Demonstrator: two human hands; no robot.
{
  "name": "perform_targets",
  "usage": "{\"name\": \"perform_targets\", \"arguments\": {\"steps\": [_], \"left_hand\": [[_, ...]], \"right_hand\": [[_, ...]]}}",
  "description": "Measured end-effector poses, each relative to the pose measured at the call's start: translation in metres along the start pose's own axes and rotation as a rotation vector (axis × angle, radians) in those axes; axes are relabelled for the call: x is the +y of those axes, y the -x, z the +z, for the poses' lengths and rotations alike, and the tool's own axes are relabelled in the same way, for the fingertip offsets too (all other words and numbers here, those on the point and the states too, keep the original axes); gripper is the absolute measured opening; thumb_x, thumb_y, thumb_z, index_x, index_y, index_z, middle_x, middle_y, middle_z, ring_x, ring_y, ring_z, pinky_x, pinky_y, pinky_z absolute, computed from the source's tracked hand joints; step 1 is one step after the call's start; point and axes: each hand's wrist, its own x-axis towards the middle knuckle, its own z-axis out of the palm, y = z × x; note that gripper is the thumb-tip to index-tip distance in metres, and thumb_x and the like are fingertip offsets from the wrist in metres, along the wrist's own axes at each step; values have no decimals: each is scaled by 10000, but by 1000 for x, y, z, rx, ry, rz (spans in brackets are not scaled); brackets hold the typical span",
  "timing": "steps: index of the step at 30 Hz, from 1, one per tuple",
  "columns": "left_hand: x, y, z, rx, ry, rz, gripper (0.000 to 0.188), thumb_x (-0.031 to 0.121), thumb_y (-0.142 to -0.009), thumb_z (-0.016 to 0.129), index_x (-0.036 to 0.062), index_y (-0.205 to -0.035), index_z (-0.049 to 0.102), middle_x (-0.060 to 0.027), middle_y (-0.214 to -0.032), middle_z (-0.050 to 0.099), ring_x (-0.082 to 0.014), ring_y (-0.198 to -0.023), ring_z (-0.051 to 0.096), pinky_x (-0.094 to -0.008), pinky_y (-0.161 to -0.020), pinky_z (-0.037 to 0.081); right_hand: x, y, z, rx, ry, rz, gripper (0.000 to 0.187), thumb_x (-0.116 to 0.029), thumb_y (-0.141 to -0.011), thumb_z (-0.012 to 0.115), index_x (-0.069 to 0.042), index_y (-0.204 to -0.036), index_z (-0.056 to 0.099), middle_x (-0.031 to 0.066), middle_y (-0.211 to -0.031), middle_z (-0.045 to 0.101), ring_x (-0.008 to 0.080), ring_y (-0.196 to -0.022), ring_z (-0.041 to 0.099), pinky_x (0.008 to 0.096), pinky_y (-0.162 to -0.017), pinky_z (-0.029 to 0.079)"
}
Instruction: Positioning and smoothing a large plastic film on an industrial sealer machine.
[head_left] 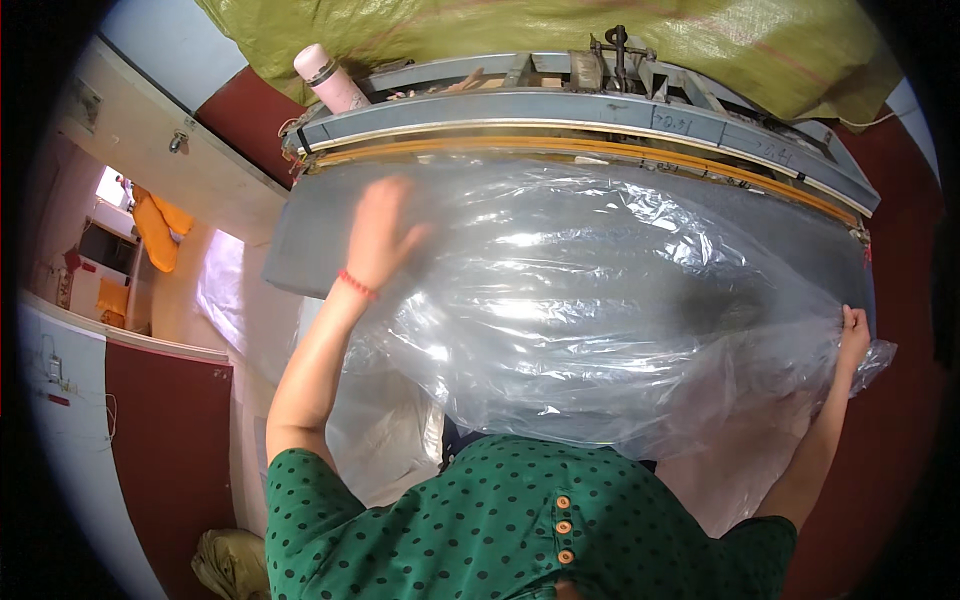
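Note:
A large sheet of clear plastic film (560,310) spreads in wrinkles over a grey work surface (320,210) and drapes down over its near edge toward my body. My right hand (853,335) is closed on the film's right edge, where a loose corner sticks out past the fist. On the left, my left hand (383,235) hovers at or just above the film's left part, blurred by motion, fingers stretched out and thumb apart. It holds nothing. Whether its palm touches the film, I cannot tell. A red bead bracelet (357,284) circles that wrist.
Behind the surface runs a long grey metal frame (560,105) with a yellow strip (480,142) along it. A pink bottle (330,78) leans at its left end, and a dark metal clamp (620,55) rises at the back. Green woven sheeting (500,25) hangs beyond. An open door (170,130) stands left.

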Motion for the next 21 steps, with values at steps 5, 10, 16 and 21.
{"name": "perform_targets", "arguments": {"steps": [5,10,16,21], "left_hand": [[-61,-17,30,-122,-9,77,249,138,-734,631,12,-914,513,-84,-819,585,-229,-788,555,-300,-673,441],[-74,-39,68,-266,1055,-647,127,125,-845,508,18,-796,555,-35,-740,578,-105,-694,545,-270,-610,443],[-51,-44,110,-12,13,-37,67,103,-707,592,46,-728,565,-120,-710,568,-297,-683,552,-347,-605,450],[-17,-32,110,-24,138,-250,139,154,-712,627,49,-777,561,-104,-698,588,-286,-654,566,-342,-577,439]], "right_hand": [[-6,-1,0,22,-63,1,288,-298,-822,548,-17,-780,503,97,-638,492,171,-575,434,285,-578,394],[-13,1,-1,33,-47,6,269,-271,-821,558,-15,-758,503,50,-628,477,133,-579,411,252,-576,382],[54,12,-24,24,-291,-10,225,-179,-808,588,-13,-693,490,-52,-632,395,56,-599,343,185,-561,323],[115,65,-60,11,-301,124,210,-163,-807,587,-31,-670,498,-61,-627,387,41,-594,331,173,-552,304]]}}
